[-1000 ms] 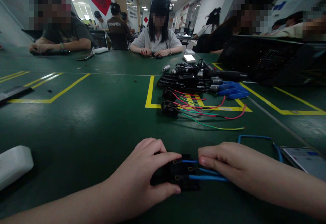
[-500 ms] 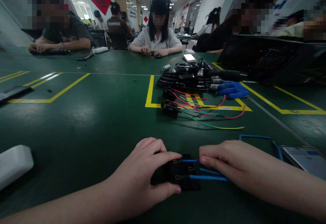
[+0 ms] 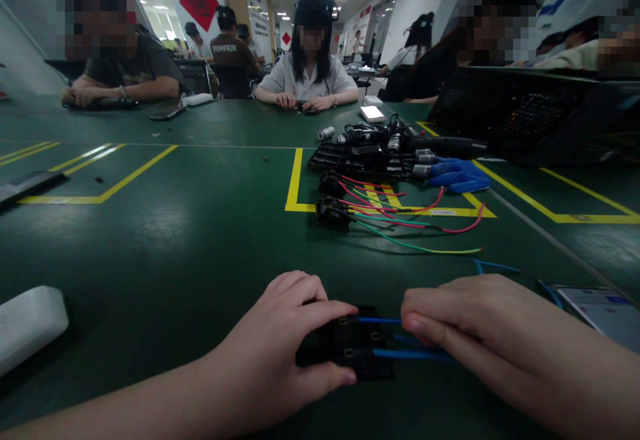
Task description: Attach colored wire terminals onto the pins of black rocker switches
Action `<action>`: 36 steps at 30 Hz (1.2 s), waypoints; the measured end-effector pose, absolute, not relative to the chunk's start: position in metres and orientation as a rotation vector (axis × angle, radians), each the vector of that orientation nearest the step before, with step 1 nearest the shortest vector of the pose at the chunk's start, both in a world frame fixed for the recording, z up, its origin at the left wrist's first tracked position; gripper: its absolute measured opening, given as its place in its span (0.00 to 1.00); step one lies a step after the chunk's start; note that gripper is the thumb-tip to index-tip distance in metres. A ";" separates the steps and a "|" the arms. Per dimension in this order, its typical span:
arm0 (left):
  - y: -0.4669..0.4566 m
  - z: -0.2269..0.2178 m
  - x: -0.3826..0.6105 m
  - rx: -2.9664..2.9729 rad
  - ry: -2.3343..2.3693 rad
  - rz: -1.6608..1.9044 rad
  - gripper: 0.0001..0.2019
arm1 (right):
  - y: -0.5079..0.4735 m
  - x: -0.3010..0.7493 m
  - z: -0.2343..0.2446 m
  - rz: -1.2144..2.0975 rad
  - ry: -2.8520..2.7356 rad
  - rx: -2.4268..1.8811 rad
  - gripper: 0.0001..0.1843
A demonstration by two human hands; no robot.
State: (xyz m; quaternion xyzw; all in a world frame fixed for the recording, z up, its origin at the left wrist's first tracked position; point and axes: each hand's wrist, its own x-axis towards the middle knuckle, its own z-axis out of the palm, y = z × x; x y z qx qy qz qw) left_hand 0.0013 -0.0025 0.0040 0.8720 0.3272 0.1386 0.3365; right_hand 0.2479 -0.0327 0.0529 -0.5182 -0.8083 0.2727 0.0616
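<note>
My left hand (image 3: 280,340) grips a black connector block (image 3: 357,343) lying on the green table (image 3: 175,240), thumb under it and fingers over its top. Blue wires (image 3: 400,353) run from the block's right side. My right hand (image 3: 465,323) pinches those blue wires just right of the block. A blue wire loop (image 3: 493,267) shows beyond my right hand.
More black blocks with red and green wires (image 3: 400,223) lie further out, behind them a black tray of parts (image 3: 360,157) and a blue glove (image 3: 457,175). A white object (image 3: 27,323) sits at the left, a phone (image 3: 600,310) at the right. Several people sit around the table.
My right hand has slid a little to the right along the blue wires, and the blue loop beyond it is now mostly hidden. My left hand has stayed in place.
</note>
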 end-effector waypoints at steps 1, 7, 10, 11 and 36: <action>-0.002 0.004 0.001 2.274 0.855 0.359 0.23 | -0.033 0.249 0.052 0.824 -2.448 -1.562 0.22; -0.002 0.005 0.002 2.266 0.851 0.348 0.23 | -0.024 0.256 0.042 0.942 -2.517 -1.677 0.20; -0.002 0.003 0.002 2.261 0.853 0.354 0.23 | -0.021 0.257 0.037 1.089 -2.494 -1.694 0.20; -0.002 0.003 0.002 2.260 0.854 0.362 0.23 | -0.020 0.257 0.037 1.108 -2.486 -1.687 0.21; -0.002 0.003 0.001 2.252 0.848 0.371 0.24 | -0.023 0.259 0.039 0.940 -2.571 -1.700 0.18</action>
